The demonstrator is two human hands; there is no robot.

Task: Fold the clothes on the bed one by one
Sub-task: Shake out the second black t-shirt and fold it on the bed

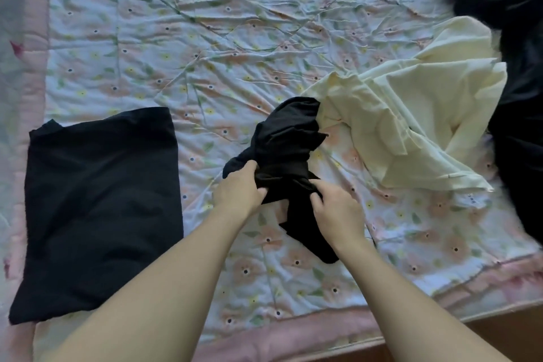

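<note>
- I am gripping the crumpled black cloth garment [286, 138] with my left hand [238, 191] and right hand [335, 209], fingers curled into it.
- A folded black garment [100, 209] is lying left on the flowered quilt [205, 38].

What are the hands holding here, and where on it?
Both hands, left and right, grip the crumpled black garment at its bunched near end.

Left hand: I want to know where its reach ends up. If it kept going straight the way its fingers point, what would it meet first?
The left hand already grips the crumpled black garment; its bunched bulk comes first, then probably the pale yellow garment. Depth is uncertain.
</note>
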